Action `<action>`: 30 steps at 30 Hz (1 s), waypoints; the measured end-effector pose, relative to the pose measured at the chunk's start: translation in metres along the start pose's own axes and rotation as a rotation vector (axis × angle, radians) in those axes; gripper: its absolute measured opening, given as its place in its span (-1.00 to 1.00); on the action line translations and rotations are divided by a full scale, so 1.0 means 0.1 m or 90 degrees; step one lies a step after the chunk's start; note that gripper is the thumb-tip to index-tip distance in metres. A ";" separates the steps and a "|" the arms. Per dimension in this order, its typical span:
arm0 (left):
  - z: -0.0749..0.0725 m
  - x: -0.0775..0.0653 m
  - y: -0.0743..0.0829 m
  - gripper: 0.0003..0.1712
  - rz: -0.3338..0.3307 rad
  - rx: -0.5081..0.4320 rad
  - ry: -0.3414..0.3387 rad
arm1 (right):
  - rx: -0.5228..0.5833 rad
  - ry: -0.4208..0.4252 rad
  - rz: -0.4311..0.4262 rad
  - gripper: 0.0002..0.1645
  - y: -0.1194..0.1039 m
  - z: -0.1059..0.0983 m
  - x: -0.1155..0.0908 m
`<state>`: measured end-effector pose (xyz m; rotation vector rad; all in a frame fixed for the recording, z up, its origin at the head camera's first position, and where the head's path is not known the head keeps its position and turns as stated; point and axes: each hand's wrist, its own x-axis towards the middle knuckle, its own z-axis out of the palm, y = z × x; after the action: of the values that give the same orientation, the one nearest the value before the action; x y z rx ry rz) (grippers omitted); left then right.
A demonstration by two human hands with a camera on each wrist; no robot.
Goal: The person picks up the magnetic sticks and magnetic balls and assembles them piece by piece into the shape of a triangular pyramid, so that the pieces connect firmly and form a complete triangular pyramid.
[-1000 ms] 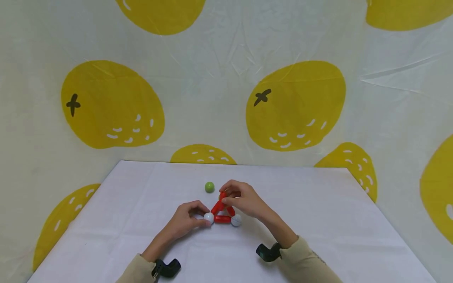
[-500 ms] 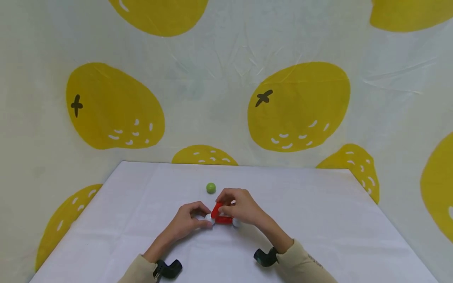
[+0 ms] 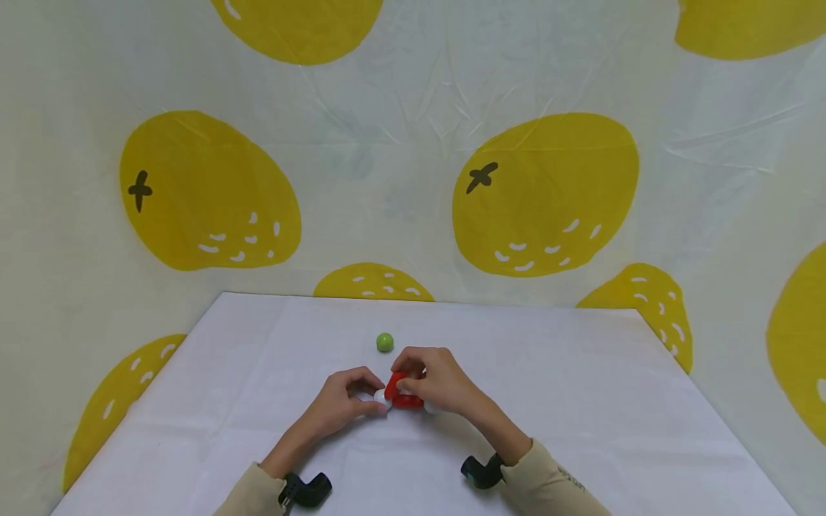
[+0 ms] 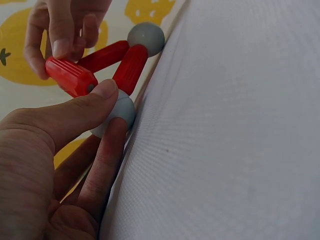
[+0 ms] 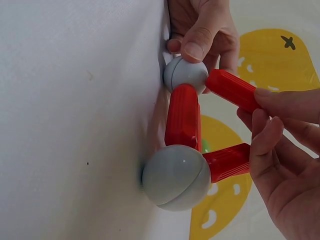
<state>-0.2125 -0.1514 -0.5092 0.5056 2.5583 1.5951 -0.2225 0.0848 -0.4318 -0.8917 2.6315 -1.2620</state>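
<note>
My left hand (image 3: 345,401) pinches a white ball (image 4: 124,109) between thumb and fingers, low at the table. A red ribbed rod (image 5: 182,115) joins it to a second white ball (image 5: 176,177). From that second ball another red rod (image 4: 107,56) slants up towards my right hand (image 3: 435,378). Thumb and fingers of my right hand pinch a third red rod (image 5: 234,90), tilted, its lower end at the ball in my left hand. Whether that end touches the ball I cannot tell. My right fingers hide the upper ends of both slanted rods.
A loose green ball (image 3: 384,342) lies on the white-covered table (image 3: 271,337), beyond both hands. Behind the table's far edge hangs a pale cloth (image 3: 381,186) printed with yellow fruit. Black wrist devices (image 3: 306,491) sit at both cuffs.
My right hand has come down and slightly left, bringing the red rods lower over the joined balls. The left hand keeps its hold on the white ball, nearly still.
</note>
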 end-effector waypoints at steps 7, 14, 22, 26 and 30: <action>0.00 -0.01 0.01 -0.68 -0.007 -0.001 -0.001 | -0.004 -0.010 -0.008 -0.82 -0.02 -0.02 -0.01; 0.01 -0.01 0.02 -0.68 -0.013 -0.005 -0.006 | -0.024 -0.001 -0.011 -0.81 -0.02 -0.02 -0.01; 0.00 0.00 0.02 -0.68 -0.011 0.003 -0.001 | -0.019 0.005 0.001 -0.82 -0.01 0.00 -0.01; 0.00 0.00 0.01 -0.68 -0.011 0.008 -0.001 | -0.020 0.006 0.005 -0.82 -0.01 0.00 -0.01; 0.00 -0.01 0.00 -0.68 -0.004 0.010 -0.002 | -0.014 0.002 0.006 -0.82 -0.01 0.00 -0.01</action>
<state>-0.2114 -0.1516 -0.5092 0.5004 2.5697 1.5721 -0.2211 0.0846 -0.4314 -0.8807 2.6537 -1.2368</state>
